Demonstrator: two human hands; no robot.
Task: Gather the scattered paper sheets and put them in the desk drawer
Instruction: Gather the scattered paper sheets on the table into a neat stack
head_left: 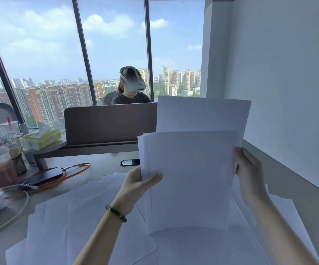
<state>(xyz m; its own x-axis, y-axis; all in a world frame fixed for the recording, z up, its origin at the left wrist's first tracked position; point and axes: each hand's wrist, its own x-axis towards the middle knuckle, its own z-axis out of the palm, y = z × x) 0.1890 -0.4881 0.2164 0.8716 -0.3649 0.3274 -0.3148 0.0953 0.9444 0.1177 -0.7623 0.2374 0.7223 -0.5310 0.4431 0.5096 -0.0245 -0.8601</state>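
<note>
A pale office surface [101, 165] stands before tall windows that show city towers. Many loose white paper sheets [82, 217] lie scattered over it, overlapping. Both hands hold a raised stack of white paper sheets [189, 178] upright above them. The left hand [135, 186] pinches the stack at 9 o'clock, thumb in front. The right hand [250, 175] grips the edge at 3 o'clock, fingers curled around it. A green-and-white tissue pack [40, 138] sits at 10 o'clock, and a dark phone on an orange strap [45, 175] lies nearer.
</note>
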